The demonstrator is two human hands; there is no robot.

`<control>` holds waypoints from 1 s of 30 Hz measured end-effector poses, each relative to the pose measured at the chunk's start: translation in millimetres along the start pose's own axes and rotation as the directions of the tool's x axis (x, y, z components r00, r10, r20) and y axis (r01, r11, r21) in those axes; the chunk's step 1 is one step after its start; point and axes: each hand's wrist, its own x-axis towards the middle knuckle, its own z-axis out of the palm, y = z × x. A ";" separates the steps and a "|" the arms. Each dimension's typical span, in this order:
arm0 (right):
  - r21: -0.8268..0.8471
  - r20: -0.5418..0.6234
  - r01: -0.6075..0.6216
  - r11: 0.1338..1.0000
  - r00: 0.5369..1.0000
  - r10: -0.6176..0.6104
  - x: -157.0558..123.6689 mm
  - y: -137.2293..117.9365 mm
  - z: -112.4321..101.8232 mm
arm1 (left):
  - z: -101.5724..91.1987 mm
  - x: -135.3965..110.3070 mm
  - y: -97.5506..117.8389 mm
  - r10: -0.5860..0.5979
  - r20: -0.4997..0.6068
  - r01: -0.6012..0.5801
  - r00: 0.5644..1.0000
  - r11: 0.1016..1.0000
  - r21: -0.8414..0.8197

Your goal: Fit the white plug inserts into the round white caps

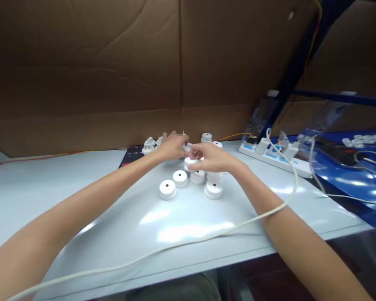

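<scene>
My left hand [173,145] reaches to the back of the table, its fingers closed around a small white plastic part [187,147]. Close on its right, my right hand [211,157] has bent fingers meeting that part's side; what they grip is partly hidden. Just under the right fingertips is a round white cap [190,164] with a dark centre hole. More such caps stand about the hands: one in front [167,189], another beside it [180,178], and one nearer the right wrist [213,190]. Several white pieces [148,146] are grouped behind my left hand.
A dark device with a timer display [130,155] lies left of the hands. A white cable [181,243] crosses the table front and passes over my right forearm. At right are a power strip [278,159] with plugs and a blue tray [347,184]. Cardboard [113,75] walls the back.
</scene>
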 end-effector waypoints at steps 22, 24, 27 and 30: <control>-0.198 -0.399 -0.364 0.910 0.878 0.264 0.3 78.9 -1.9 | -13.2 -11.2 29.0 0.112 -0.101 -0.127 0.989 0.979 -0.157; -0.125 -0.441 -0.338 0.933 0.861 0.253 1.7 76.1 -2.4 | -12.3 -9.6 32.4 0.148 -0.125 -0.173 0.981 0.960 -0.218; 0.185 -0.537 -0.166 0.969 0.809 0.241 7.7 59.7 -5.8 | -12.4 -6.6 36.9 0.200 -0.218 -0.261 0.955 0.916 -0.306; 0.643 -0.412 -0.030 0.765 0.829 0.379 12.4 36.9 -6.6 | -18.4 -5.8 41.2 0.198 -0.261 -0.270 0.945 0.922 -0.279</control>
